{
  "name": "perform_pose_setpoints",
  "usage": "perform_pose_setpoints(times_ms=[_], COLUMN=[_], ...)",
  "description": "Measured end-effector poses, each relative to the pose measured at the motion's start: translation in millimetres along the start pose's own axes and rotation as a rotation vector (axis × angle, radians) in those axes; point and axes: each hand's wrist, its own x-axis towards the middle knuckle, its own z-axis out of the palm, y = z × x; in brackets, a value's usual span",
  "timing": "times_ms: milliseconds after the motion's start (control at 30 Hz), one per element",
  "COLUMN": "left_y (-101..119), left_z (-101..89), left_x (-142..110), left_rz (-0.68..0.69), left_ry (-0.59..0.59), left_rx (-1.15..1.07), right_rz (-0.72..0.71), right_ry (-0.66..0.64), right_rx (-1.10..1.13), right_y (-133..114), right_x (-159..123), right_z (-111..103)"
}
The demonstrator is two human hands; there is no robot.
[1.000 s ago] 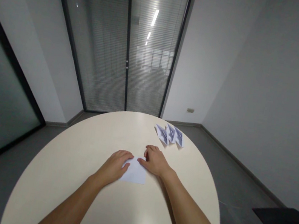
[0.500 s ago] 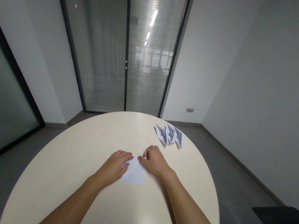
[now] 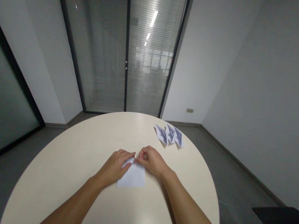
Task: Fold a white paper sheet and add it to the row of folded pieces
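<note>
The left hand [image 3: 114, 166] rests on the white paper [image 3: 133, 179], grip partly open — the right hand [image 3: 154, 161] pinches its far edge.

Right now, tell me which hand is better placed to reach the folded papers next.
Probably the right hand: it is nearer the three folded papers, toward the far right of the table. The left hand lies farther off, over the left side of the white sheet.
</note>
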Motion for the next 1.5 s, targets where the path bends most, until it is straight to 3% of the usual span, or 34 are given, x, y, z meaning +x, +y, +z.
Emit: perform_pose_setpoints(times_ms=[200,600,767,867,1167,1500], left_y=[6,-5,-7,-8,-5,-12], left_z=[-5.5,-7.8,-6.6,-4.6,-6.1,-5.4], left_x=[6,4,5,5,5,-1], left_rz=[-0.001,-0.279,-0.332,-0.331,-0.233,-0.198], left_ry=[-0.005,0.374,0.443,0.458,0.414,0.108], left_rx=[0.015,-0.071,-0.120,-0.160,-0.161,0.021], right_rz=[-0.049,0.246,0.213,0.169,0.026,-0.007], right_ry=[-0.019,-0.014,-0.027,-0.005,0.064,-0.053], right_rx=[0.059,0.167,0.290,0.221,-0.139,-0.244], right_y=[-5,1,4,4,3,15], right_x=[0,-3,-2,-2,-1,-3], right_z=[1,2,6,5,-7,-5])
